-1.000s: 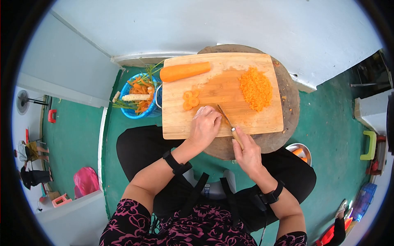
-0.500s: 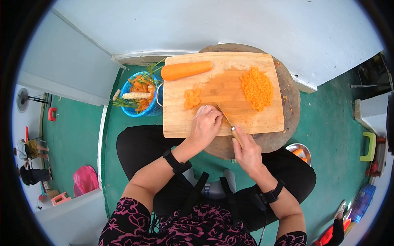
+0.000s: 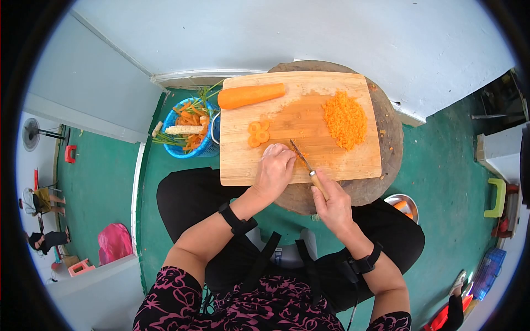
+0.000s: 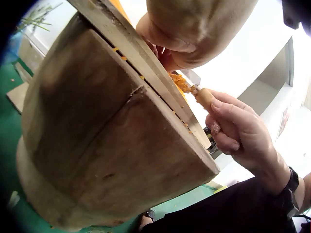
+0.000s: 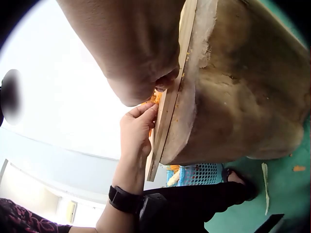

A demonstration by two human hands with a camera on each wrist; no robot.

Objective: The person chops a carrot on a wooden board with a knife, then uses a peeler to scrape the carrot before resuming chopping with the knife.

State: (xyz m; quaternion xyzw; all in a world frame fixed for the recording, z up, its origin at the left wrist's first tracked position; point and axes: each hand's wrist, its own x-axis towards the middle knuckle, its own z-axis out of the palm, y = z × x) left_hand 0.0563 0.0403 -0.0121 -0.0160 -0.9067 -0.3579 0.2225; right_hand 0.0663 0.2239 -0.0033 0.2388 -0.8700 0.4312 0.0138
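Observation:
My right hand (image 3: 333, 204) grips the wooden handle of a small knife (image 3: 318, 181), its blade slanting up-left over the cutting board (image 3: 237, 163). Right beside the blade, my left hand (image 3: 275, 168) rests low on the board with fingers bent and fingertips pinched together on a small carrot piece, mostly hidden by the fingers. Round carrot slices (image 3: 258, 133) lie clustered beyond the left hand. A peeled whole carrot (image 3: 251, 95) lies along the far left edge. Finely chopped carrot (image 3: 345, 120) forms a heap on the right. Orange bits (image 4: 181, 82) show near the knife in the left wrist view.
The board sits on a thick wooden stump (image 3: 391, 149). A blue basket (image 3: 207, 148) of peelings and a corn cob stands left of it. On the right, a metal bowl (image 3: 415, 203) holds carrot pieces. A pale wall (image 3: 331, 33) rises behind.
The hands stay almost in place; the knife blade shifts only slightly beside the left fingertips. The slices, whole carrot and chopped heap look the same.

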